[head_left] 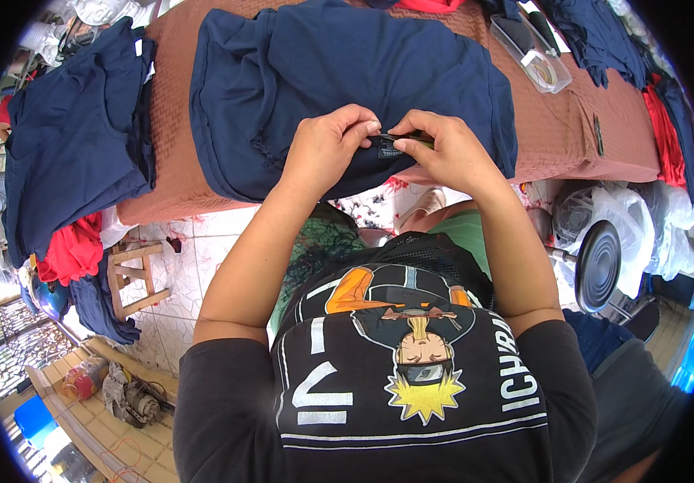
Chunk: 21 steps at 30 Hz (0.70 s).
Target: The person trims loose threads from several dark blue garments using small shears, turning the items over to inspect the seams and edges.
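Note:
A navy garment lies spread over the table in front of me, its near edge hanging at the table's front. Both my hands meet at that edge, by a small dark label sewn on the cloth. My left hand is closed in a pinch on the garment's edge, just left of the label. With closed fingers, my right hand holds a slim dark and yellowish tool, mostly hidden by the fingers. Its thin tip points left, close to my left fingertips.
The table has a brown cover. Navy garments are stacked at the left. At the right are a clear plastic box with a tape roll and a slim dark tool. A wooden stool and a black round disc stand below.

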Motion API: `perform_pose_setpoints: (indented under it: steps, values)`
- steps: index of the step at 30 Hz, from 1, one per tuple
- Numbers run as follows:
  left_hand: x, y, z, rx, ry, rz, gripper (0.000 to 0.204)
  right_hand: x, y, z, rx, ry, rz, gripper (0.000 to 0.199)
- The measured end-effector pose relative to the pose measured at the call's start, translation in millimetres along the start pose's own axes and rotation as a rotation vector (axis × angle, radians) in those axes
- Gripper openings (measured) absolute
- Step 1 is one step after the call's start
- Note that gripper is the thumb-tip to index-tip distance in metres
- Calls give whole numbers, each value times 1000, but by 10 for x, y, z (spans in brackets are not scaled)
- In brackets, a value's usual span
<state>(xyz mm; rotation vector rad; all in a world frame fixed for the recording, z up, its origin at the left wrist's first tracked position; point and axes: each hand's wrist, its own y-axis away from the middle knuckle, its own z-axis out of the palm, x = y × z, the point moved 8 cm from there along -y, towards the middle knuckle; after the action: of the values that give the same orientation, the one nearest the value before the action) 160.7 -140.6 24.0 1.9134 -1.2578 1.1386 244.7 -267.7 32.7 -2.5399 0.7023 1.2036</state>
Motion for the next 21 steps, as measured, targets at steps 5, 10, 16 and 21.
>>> perform_pose_setpoints:
  steps: [5, 10, 16, 21]
  values:
    - [-8, 4, 2, 0, -1, 12, 15, -64, -15, 8, 22, 47, -43, 20]
    - [614, 210, -246, -178, 46, 522, 25, -313, 25, -135, 28, 154, -147, 19]
    - [1177, 518, -815, -300, 212, 746, 55, -204, 226, -581, 151, -11, -90, 28]
    - [574, 420, -409, -275, 296, 269, 14, -136, 364, -458, 127, 281, -70, 29]
